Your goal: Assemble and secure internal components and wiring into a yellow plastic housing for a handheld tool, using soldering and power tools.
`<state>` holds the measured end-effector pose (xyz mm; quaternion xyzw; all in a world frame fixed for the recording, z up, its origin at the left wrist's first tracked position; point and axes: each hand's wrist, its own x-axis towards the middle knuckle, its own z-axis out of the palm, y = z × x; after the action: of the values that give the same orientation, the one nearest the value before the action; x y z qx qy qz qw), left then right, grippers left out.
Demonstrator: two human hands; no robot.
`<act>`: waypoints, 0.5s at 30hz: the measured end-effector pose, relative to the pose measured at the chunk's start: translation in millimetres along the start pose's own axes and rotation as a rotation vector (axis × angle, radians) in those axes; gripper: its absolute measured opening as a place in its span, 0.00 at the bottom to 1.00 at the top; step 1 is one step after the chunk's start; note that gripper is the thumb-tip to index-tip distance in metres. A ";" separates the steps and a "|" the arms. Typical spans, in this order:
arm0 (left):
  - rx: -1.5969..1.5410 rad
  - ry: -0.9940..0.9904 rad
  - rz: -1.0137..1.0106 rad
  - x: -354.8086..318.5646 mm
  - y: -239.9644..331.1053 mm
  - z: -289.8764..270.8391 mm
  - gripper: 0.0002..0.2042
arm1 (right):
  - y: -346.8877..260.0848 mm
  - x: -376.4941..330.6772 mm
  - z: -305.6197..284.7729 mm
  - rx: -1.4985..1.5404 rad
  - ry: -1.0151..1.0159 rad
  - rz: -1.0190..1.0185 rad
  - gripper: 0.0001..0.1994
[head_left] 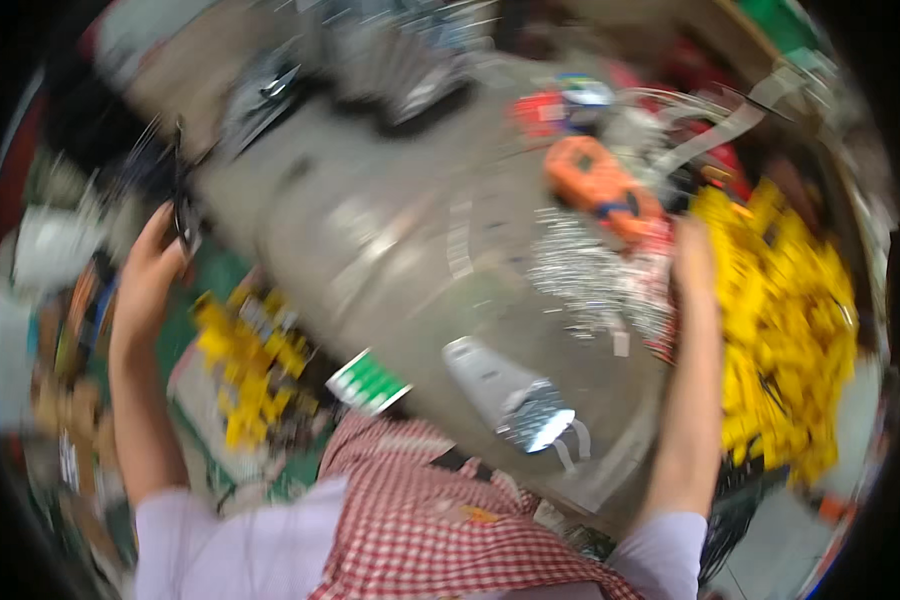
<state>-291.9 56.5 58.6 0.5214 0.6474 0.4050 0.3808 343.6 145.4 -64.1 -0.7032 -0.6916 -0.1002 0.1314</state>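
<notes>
My left hand (157,250) reaches out past the left edge of the table, its fingers closed about a thin dark object (182,195) too blurred to name. On the right, my right hand (694,250) is beside a red-and-white patterned package (654,275); motion smears its fingers, so any grip is unclear. A heap of small silvery metal pieces (575,275) lies just left of that package. Beyond it rests an orange handheld meter (602,185) with a dark blue part. A grey-white tapered object with a shiny end (507,392) lies near the table's front.
The grey worktable (370,270) fills the middle. Many yellow pieces (785,340) are piled at the right, and more yellow pieces (250,365) sit lower left. A green-and-white card (368,382) is at the front edge. Grey metallic items (400,60) and cluttered cables (695,110) are at the back.
</notes>
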 end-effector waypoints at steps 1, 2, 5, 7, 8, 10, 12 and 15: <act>0.155 0.119 -0.116 0.6 -39.4 -24.0 0.24 | -4.2 4.8 -5.9 0.079 -0.094 0.089 0.16; 0.361 0.084 -0.045 4.6 -84.0 -54.3 0.25 | 18.9 7.0 -5.8 -0.105 -0.055 -0.101 0.14; 0.650 0.411 -0.008 -24.5 -226.0 -111.9 0.13 | 28.8 21.2 -10.5 -0.341 -0.071 -0.257 0.17; 1.009 0.413 0.084 -61.1 -240.9 -97.8 0.12 | 43.0 36.9 -10.6 -0.295 -0.210 -0.160 0.18; 1.122 0.408 0.166 -75.3 -248.8 -79.7 0.10 | 44.1 35.9 -16.2 -0.286 -0.176 -0.146 0.17; 1.361 0.054 -0.160 -105.8 -289.7 -48.8 0.10 | 48.8 30.4 -21.4 -0.248 -0.092 -0.163 0.16; 1.271 -0.218 -0.388 -138.2 -340.4 -16.6 0.15 | 55.4 16.6 -30.5 -0.241 -0.013 -0.251 0.17; 1.212 -0.913 -0.500 -161.3 -366.8 17.0 0.14 | 27.4 -16.3 -63.7 -0.111 -0.101 -0.177 0.18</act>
<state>-384.0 -147.0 -274.4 0.5915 0.6327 -0.3682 0.3380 373.2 109.2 -10.4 -0.6498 -0.7500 -0.1139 0.0481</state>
